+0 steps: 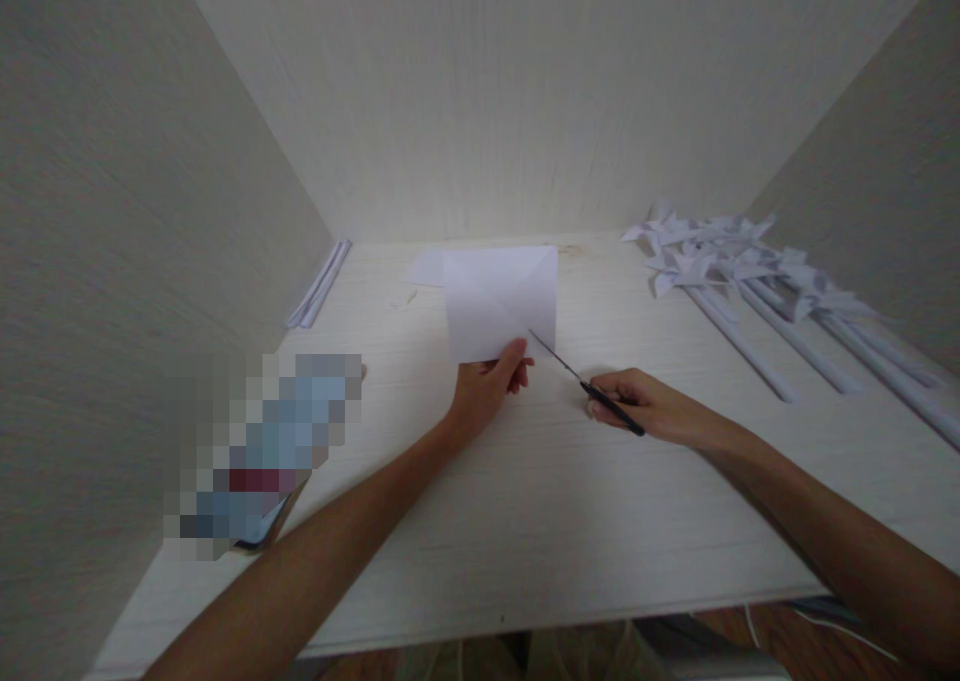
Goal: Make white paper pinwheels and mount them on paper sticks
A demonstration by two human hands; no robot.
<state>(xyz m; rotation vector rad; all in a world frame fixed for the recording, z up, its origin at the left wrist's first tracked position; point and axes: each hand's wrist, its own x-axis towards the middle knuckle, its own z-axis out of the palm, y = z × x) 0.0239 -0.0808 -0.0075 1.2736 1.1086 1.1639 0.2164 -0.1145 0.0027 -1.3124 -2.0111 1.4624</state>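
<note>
My left hand [491,381] pinches the lower edge of a white square sheet of paper [495,296], thumb in front and fingers behind. Diagonal creases run across the sheet, which is held up above the table. In my right hand [637,401] is a pair of scissors [611,408] with black handles, my fingers closed round them. The blades point up and left, and their tip lies over the lower right part of the sheet, along a diagonal crease. Whether the blades are cutting the paper I cannot tell.
Several paper pinwheels [694,261] on rolled paper sticks [750,351] lie in a pile at the right. Rolled paper sticks [321,283] rest by the left wall. More paper [424,267] and small scraps [405,302] lie behind the sheet. A blurred-out phone-like object [281,451] is at left.
</note>
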